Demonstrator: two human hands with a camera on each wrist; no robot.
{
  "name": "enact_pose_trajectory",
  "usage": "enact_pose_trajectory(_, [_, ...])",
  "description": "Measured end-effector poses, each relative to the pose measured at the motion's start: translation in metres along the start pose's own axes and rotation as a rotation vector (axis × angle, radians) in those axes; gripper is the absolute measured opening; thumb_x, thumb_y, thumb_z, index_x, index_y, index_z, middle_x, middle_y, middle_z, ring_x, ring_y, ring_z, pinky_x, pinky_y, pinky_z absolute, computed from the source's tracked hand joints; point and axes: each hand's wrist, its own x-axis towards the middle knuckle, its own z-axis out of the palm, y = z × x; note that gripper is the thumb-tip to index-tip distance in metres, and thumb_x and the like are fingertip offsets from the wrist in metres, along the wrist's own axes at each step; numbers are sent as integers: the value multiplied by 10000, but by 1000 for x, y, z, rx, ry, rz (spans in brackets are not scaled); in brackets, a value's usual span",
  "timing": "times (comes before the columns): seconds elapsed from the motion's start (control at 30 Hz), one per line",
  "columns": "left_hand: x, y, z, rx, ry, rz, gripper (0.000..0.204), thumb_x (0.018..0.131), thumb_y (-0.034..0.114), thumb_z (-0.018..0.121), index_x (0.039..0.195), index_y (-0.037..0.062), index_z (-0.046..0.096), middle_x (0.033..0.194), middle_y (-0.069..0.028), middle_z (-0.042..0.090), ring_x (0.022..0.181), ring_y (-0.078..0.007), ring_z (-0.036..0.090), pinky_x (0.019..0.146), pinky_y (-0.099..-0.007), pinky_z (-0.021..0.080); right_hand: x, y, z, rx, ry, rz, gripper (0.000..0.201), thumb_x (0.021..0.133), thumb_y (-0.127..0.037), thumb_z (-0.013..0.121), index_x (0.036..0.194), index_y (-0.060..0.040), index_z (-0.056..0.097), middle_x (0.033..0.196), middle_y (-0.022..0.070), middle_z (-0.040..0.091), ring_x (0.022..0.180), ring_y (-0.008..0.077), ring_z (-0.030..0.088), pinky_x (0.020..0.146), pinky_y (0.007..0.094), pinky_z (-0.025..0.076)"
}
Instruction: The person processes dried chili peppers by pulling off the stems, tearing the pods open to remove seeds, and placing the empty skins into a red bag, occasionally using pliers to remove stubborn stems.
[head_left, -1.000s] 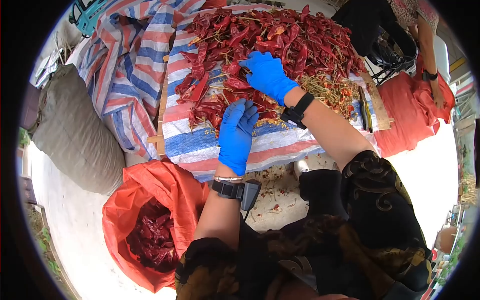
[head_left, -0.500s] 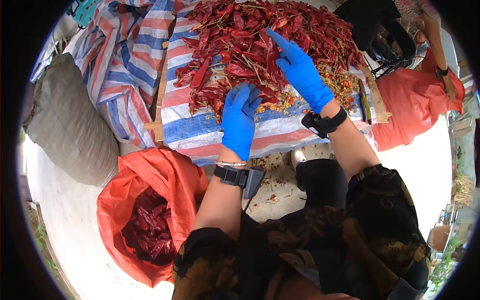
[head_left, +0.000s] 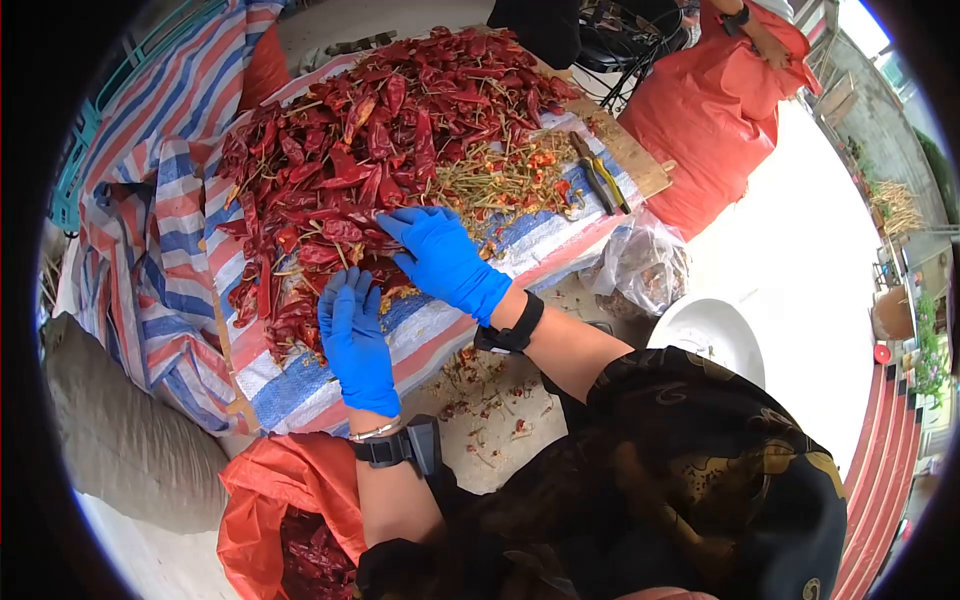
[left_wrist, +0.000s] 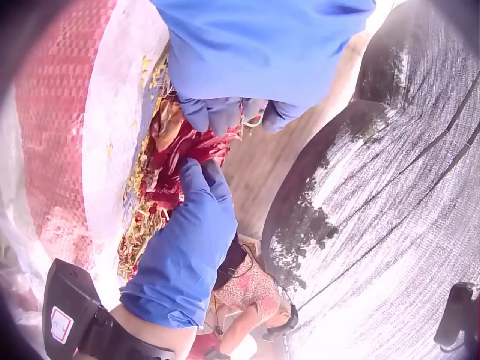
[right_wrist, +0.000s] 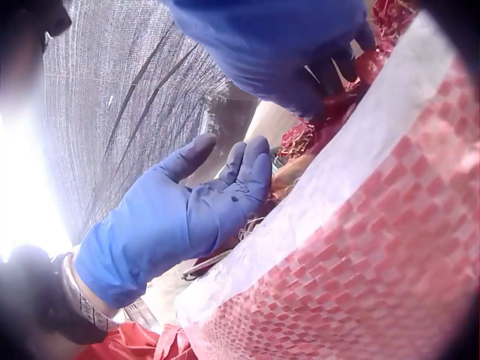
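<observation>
Dried red peppers (head_left: 345,170) lie heaped on a striped sheet (head_left: 290,395). At the heap's near edge is my blue-gloved left hand (head_left: 358,340); its palm faces up with fingers slightly bent in the right wrist view (right_wrist: 176,214), and nothing is gripped in it. My right hand (head_left: 445,260), also gloved, reaches into the peppers just right of it, fingers extended and thumb apart. In the left wrist view the right fingertips touch a red pepper (left_wrist: 169,161). The right wrist view shows the right hand (right_wrist: 277,52) over peppers, its fingertips partly hidden.
Cut stems (head_left: 505,180) and yellow-black pliers (head_left: 600,175) lie to the right. An open red bag (head_left: 290,485) of peppers stands low left, a grey sack (head_left: 130,440) beside it. A white basin (head_left: 715,335) and another person's arm (head_left: 765,40) are at right.
The head view has shifted and turned, bringing the basin into sight. My right hand has lowered from above the heap onto peppers near my left hand, which keeps a similar pose.
</observation>
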Motion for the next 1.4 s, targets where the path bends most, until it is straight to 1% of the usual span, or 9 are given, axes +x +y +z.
enact_pose_trajectory(0.1, [0, -2, 1, 32, -49, 40, 241, 858, 118, 511, 1088, 48, 518, 1119, -118, 547, 1046, -227, 513, 903, -351, 397, 3, 7, 4, -105, -228, 28, 488, 745, -182, 596, 1217, -153, 477, 1072, 108, 538, 980, 266, 503, 931, 411, 333])
enact_pose_trajectory(0.5, [2, -12, 12, 81, -16, 99, 243, 860, 103, 497, 1089, 23, 517, 1100, -142, 555, 1046, -247, 523, 927, -367, 390, 3, 30, -6, -80, -91, -44, 357, 701, -110, 567, 1055, -147, 597, 823, 74, 582, 816, 255, 542, 843, 416, 370])
enact_pose_trajectory(0.57, [0, -12, 18, 85, 3, 115, 232, 847, 80, 509, 1070, 18, 528, 1078, -138, 568, 1027, -250, 532, 908, -366, 401, 6, 32, -13, 210, 102, -41, 312, 700, -39, 549, 991, -109, 634, 752, 106, 580, 725, 267, 542, 716, 373, 426])
enact_pose_trajectory(0.7, [-2, -13, 20, 88, 30, 125, 236, 824, 40, 542, 1060, 42, 542, 1040, -109, 586, 944, -208, 568, 825, -315, 445, 5, 34, -12, 724, 131, 71, 326, 763, -21, 558, 1066, -131, 609, 843, 69, 598, 790, 195, 559, 734, 299, 440])
enact_pose_trajectory(0.77, [-4, -11, 21, 138, 56, 144, 238, 820, 39, 550, 1058, 45, 543, 1032, -100, 589, 912, -190, 572, 799, -298, 449, 3, 29, -14, 1228, 82, 360, 306, 808, -20, 553, 1100, -101, 590, 895, 40, 601, 844, 112, 545, 748, 238, 435])
enact_pose_trajectory(0.93, [-6, -7, 29, 285, 38, 174, 261, 809, 39, 579, 1067, 46, 544, 975, -49, 597, 824, -112, 558, 716, -240, 445, 5, 14, -18, 996, 59, 162, 355, 814, -24, 552, 1160, -104, 549, 959, 40, 604, 863, 103, 553, 761, 240, 446])
enact_pose_trajectory(1.03, [-8, -8, 32, 294, 50, 130, 261, 795, 42, 603, 1051, 45, 552, 874, -27, 599, 764, -91, 551, 686, -221, 446, 2, -3, -30, 707, -217, 35, 477, 777, -10, 563, 1219, -177, 496, 1015, 60, 592, 900, 159, 562, 789, 289, 454])
enact_pose_trajectory(1.17, [-7, -3, 21, 118, 137, 56, 98, 797, 78, 621, 880, 66, 571, 747, -31, 595, 640, -106, 555, 604, -222, 452, 4, -16, -31, 981, -109, -157, 398, 832, -46, 533, 1225, -73, 475, 1196, 66, 521, 1054, 140, 498, 914, 273, 396])
enact_pose_trajectory(1.4, [-5, 6, 9, -236, 163, 23, 89, 813, 119, 614, 851, 80, 544, 741, -53, 601, 627, -139, 575, 554, -254, 478, 4, -1, -29, 1182, -343, 108, 280, 839, -144, 581, 1099, -40, 567, 1041, 47, 598, 943, 100, 540, 817, 229, 434])
